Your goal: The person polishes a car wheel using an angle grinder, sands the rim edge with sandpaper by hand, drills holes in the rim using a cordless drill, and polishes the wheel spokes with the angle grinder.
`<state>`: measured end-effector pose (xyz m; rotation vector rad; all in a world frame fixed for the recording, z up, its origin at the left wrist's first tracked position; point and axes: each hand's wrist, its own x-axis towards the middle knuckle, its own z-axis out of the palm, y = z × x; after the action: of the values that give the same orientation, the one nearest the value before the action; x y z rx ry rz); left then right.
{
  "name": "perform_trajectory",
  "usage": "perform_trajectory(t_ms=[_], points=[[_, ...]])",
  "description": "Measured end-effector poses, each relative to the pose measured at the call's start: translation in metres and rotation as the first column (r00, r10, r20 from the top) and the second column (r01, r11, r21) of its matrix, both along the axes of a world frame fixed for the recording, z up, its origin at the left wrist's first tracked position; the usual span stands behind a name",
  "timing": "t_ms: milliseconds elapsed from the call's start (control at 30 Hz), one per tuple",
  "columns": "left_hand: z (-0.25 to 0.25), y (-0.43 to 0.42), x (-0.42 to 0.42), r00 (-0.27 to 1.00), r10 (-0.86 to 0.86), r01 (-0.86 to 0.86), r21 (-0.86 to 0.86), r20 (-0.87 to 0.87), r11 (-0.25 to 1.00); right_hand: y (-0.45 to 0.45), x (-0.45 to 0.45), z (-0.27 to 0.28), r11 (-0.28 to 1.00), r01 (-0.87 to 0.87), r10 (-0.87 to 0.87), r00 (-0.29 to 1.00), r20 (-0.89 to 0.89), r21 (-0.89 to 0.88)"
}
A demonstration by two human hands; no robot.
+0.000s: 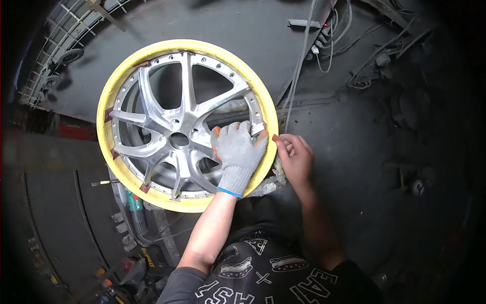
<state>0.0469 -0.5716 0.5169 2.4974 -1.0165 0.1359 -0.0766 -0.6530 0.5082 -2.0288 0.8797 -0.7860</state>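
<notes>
A silver alloy wheel with split spokes lies before me, its outer rim covered in yellow masking tape. My left hand, in a grey knit glove with orange patches, is curled over a spoke at the wheel's right side. My right hand is bare and pinches a small reddish-brown piece of sandpaper at the taped edge. Similar reddish-brown pieces are tucked between spoke ends and the rim in several places. The undersides of the gloved fingers are hidden.
Below left of the wheel lies a green and black power tool, beside a yellow-handled brush. Cables hang at upper right. A wire rack stands at upper left. More tools clutter the lower left.
</notes>
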Motion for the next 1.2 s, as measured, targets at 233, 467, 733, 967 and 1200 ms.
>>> perform_trajectory(t_ms=[233,467,733,967,1200], points=[[-0.007,-0.007,0.009,0.998,-0.039,0.042,0.078,-0.042,0.996,0.008,0.012,-0.001,0.995,0.046,-0.045,0.999,0.006,-0.088],[-0.001,0.004,0.016,0.987,-0.135,0.138,0.03,-0.092,0.99,0.01,0.024,-0.01,0.976,0.094,-0.103,0.994,-0.036,-0.194],[-0.002,0.027,0.032,0.92,-0.353,0.297,-0.285,-0.17,0.911,0.015,0.044,-0.017,0.894,0.106,-0.169,0.979,-0.109,-0.436],[-0.005,0.031,0.038,0.901,-0.407,0.346,-0.314,-0.153,0.884,0.021,0.055,-0.02,0.841,0.143,-0.233,0.966,-0.111,-0.522],[-0.013,0.023,0.04,0.889,-0.429,0.353,-0.356,-0.161,0.865,0.022,0.058,-0.013,0.853,0.142,-0.251,0.955,-0.157,-0.503]])
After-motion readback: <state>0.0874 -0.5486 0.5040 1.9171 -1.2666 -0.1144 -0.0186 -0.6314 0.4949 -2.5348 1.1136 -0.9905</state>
